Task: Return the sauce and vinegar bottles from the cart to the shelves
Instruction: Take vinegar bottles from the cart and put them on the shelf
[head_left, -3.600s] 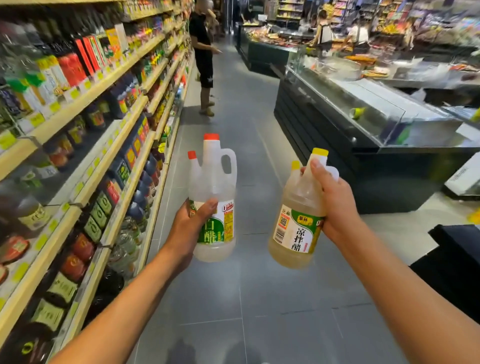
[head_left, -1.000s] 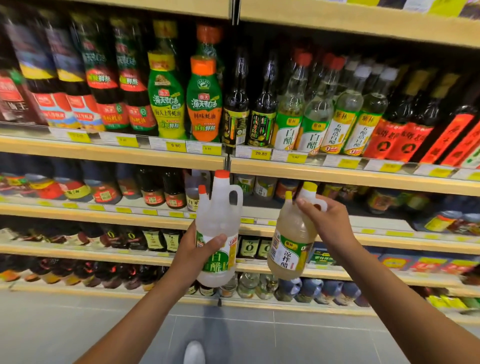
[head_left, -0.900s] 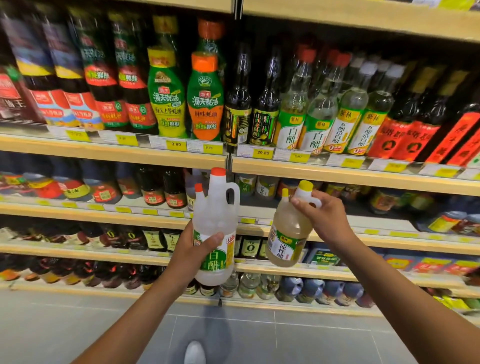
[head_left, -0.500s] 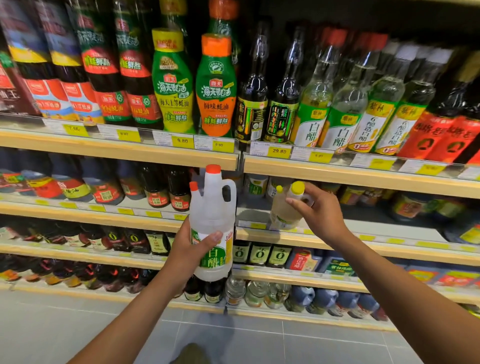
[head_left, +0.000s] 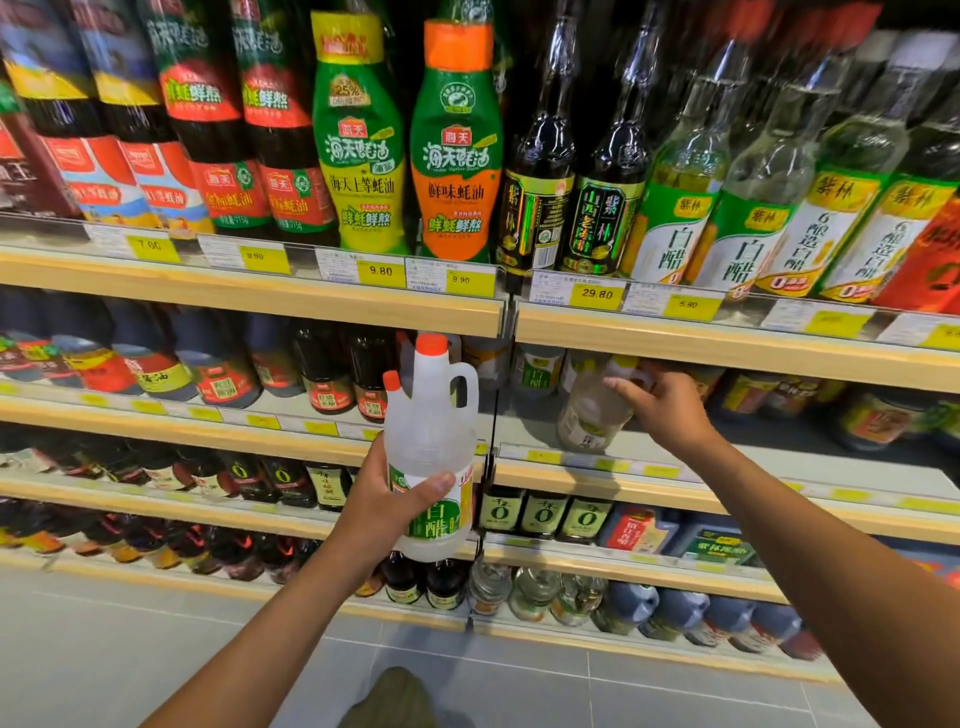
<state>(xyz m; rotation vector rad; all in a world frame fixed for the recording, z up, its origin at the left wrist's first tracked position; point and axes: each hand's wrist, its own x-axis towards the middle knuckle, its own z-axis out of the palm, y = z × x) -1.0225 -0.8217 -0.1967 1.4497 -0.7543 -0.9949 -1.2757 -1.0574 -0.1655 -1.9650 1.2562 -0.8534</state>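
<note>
Now, the right hand (head_left: 670, 405) is curled round the handle and shoulder of the yellowish vinegar bottle (head_left: 589, 410). This bottle is straight below the price tag marked 29.80 (head_left: 596, 294), one shelf level under it. It leans, with its top to the right of the tag, and I cannot tell if its base rests fully on the shelf board (head_left: 727, 457).

The left hand (head_left: 387, 499) grips the white vinegar jug (head_left: 431, 431) low on its body, thumb across the green label. It holds the jug in the air, below and to the left of the tag and in front of the shelves.

Several things could go wrong, I think. If the fingers let go while the bottle leans near the front edge, it may tip forward and fall to the floor. If it is pushed deeper too quickly, it may knock the small bottles (head_left: 535, 371) standing behind it, just below and left of the tag. The jug looks heavy for one hand, so it may slip while attention is on the other side.
</note>
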